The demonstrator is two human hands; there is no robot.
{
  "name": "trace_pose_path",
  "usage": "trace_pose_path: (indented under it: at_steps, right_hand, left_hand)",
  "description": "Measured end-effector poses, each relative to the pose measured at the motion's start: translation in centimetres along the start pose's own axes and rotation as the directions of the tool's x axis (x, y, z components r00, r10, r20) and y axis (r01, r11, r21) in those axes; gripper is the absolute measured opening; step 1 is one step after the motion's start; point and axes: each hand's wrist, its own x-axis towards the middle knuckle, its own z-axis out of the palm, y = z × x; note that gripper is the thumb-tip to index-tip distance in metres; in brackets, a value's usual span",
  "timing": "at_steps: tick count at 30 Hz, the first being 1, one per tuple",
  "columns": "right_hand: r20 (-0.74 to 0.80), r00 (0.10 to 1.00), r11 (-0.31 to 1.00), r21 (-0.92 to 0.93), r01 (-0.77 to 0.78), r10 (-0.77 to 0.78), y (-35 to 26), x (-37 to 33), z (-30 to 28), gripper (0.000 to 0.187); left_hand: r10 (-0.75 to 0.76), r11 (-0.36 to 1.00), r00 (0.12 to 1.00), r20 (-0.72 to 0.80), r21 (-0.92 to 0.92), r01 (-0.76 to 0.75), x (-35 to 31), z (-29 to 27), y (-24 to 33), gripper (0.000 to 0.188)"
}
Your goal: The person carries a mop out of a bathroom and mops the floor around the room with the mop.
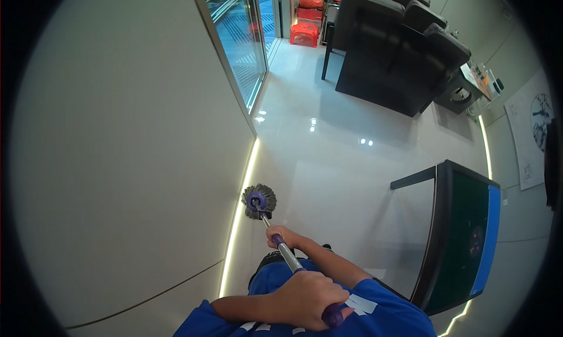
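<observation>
A mop [287, 252] with a silver pole, purple grips and a round purple head slants down and away from my body. Grey strands fan out around the mop head [258, 201], which rests on the floor against the lit base of the left wall. My left hand [311, 297] is wrapped round the top of the handle, whose purple end sticks out past the fingers. Lower down the pole, close to the purple collar, my right hand [282, 237] grips it too. Both forearms cross in front of my blue shirt.
A glossy pale floor [340, 155] runs along the left wall [135, 161] to a glass door [240, 44]. On the right stands a dark-framed table [463, 237] with a green top. Black chairs [375, 50] and a red stool [304, 34] are at the back.
</observation>
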Motion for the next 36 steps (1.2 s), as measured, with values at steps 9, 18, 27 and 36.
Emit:
trace_pose_path:
  at_steps: [9, 18, 27, 36]
  right_hand:
    - [-0.001, 1.0, 1.0, -0.021, 0.013, -0.013, -0.9, -8.2, -2.8, 0.017]
    - [0.067, 0.965, 0.942, -0.247, -0.228, 0.252, -8.5, -20.7, -8.6, 0.028]
    - [-0.341, 0.885, 0.853, -0.304, -0.424, 0.318, -7.6, -34.0, -12.2, 0.028]
    - [-0.562, 0.687, 0.658, -0.304, -0.689, 0.46, -2.4, -38.0, -9.5, 0.025]
  left_hand:
    - [0.051, 0.999, 0.938, 0.344, -0.013, -0.049, 3.8, 7.6, 1.8, 0.027]
    - [0.271, 0.947, 0.893, 0.359, -0.267, -0.18, 8.0, 9.5, 8.8, 0.019]
    - [0.279, 0.866, 0.887, 0.368, -0.496, -0.066, 8.0, 13.6, 3.6, 0.027]
    - [0.111, 0.707, 0.99, 0.084, -0.707, -0.019, 2.2, 16.2, -6.1, 0.022]
